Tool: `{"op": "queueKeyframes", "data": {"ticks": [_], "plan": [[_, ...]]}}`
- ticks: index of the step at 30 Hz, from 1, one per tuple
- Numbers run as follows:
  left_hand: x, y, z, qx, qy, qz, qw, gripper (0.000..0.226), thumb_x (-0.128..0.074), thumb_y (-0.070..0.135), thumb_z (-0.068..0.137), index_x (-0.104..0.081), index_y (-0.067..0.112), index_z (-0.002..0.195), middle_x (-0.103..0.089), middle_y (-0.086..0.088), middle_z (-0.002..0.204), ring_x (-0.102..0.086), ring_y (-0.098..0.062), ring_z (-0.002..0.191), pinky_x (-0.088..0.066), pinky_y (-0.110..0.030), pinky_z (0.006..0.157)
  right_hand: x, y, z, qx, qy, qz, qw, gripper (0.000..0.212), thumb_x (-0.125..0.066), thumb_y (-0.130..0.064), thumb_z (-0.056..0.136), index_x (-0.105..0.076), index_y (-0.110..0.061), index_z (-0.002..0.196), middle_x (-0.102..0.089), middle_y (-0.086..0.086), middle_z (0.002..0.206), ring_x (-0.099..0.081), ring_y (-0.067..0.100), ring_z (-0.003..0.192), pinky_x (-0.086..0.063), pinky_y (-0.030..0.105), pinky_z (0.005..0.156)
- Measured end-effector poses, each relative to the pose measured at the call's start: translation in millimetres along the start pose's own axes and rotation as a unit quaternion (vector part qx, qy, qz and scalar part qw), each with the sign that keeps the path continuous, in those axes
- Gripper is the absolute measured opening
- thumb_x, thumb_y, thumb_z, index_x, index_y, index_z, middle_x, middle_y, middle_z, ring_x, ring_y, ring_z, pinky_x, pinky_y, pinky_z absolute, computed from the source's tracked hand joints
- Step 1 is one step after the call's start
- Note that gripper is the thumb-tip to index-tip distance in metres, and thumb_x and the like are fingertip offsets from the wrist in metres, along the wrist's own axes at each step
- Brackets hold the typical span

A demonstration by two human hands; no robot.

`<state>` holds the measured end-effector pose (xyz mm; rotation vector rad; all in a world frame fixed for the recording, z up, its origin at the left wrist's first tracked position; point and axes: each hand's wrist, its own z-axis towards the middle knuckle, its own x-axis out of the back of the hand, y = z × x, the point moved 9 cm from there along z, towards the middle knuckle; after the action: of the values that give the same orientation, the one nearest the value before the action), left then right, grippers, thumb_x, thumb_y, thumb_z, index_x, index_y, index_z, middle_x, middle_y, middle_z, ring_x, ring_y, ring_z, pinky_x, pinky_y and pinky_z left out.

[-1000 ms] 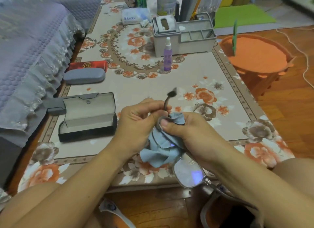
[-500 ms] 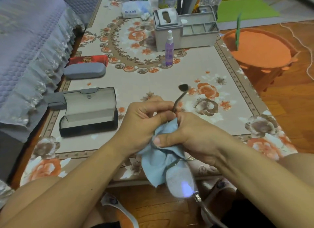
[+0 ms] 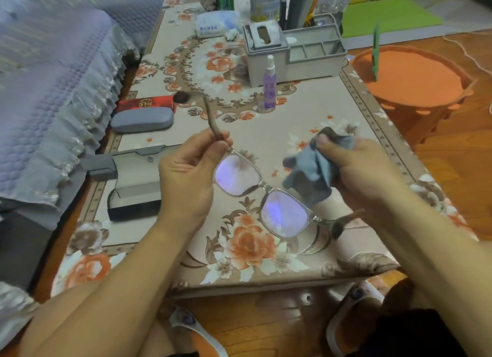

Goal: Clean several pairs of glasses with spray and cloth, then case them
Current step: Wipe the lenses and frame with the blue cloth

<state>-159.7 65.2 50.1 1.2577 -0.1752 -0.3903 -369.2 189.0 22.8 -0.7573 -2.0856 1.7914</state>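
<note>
A home living room: a floral-clothed low tabletop [image 3: 306,133], a lace-trimmed quilted sofa cover [image 3: 53,71] on the left, wooden floor [image 3: 458,157] on the right, a tissue-box organiser [image 3: 292,55] at the far end.

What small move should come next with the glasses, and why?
Probably fold the temples and lower the clear-framed glasses into the open black case. The left hand holds them by one temple; the right hand has the blue cloth off the lenses, so wiping seems finished.

The left hand [image 3: 186,178] hid part of the open case [image 3: 133,186]; the temple tip [image 3: 182,97] was blurred.
</note>
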Motion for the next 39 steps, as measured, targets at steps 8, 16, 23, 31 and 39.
{"op": "queueKeyframes", "data": {"ticks": [8,16,23,31,39], "plan": [[-10.9,14.8,-7.3,-0.092,-0.06,0.066,0.992,0.02,-0.07,0.008,0.09,-0.076,0.015,0.108,-0.069,0.0,0.094,-0.064,-0.023,0.095,-0.051,-0.033,0.088,13.5,-15.6,13.8,-0.014,-0.052,0.018,0.998,0.022,-0.053,-0.025,0.102,-0.067,-0.009,0.11,-0.076,0.013,0.111,-0.072,0.024,0.107,-0.052,0.044,0.1],[-21.9,6.1,-9.9,-0.011,-0.072,-0.004,0.997,0.021,-0.068,0.004,0.088,-0.078,0.02,0.094,-0.074,0.007,0.085,-0.068,-0.003,0.084,-0.051,-0.018,0.081,-23.9,-8.2,-6.2,-0.088,-0.23,0.055,0.968,0.029,-0.053,-0.029,0.088,-0.078,-0.018,0.079,-0.077,0.003,0.087,-0.074,0.015,0.079,-0.058,0.024,0.063],[-32.8,-2.8,-15.5,0.027,-0.092,-0.027,0.995,0.029,-0.066,0.005,0.085,-0.081,0.03,0.087,-0.074,0.004,0.086,-0.069,-0.008,0.083,-0.052,-0.02,0.082,-53.6,10.4,-26.6,-0.16,-0.308,0.086,0.934,0.027,-0.051,-0.026,0.093,-0.075,-0.015,0.087,-0.073,0.005,0.096,-0.072,0.017,0.08,-0.057,0.026,0.065],[-42.8,-7.5,-19.4,0.021,-0.129,0.009,0.991,0.024,-0.071,0.009,0.085,-0.081,0.03,0.091,-0.072,-0.006,0.09,-0.067,-0.019,0.091,-0.055,-0.035,0.089,-67.5,24.9,-31.9,-0.159,-0.273,0.038,0.948,0.019,-0.066,-0.009,0.087,-0.071,0.002,0.101,-0.074,0.017,0.096,-0.072,0.026,0.085,-0.06,0.032,0.072],[-43.0,-9.6,-14.2,0.012,-0.135,0.011,0.991,0.025,-0.07,0.002,0.087,-0.079,0.024,0.097,-0.071,-0.008,0.094,-0.066,-0.018,0.092,-0.052,-0.029,0.084,-64.4,31.3,-32.6,-0.176,-0.243,0.016,0.954,0.02,-0.056,0.018,0.086,-0.065,0.007,0.1,-0.069,0.027,0.096,-0.069,0.036,0.086,-0.062,0.039,0.076]]}}
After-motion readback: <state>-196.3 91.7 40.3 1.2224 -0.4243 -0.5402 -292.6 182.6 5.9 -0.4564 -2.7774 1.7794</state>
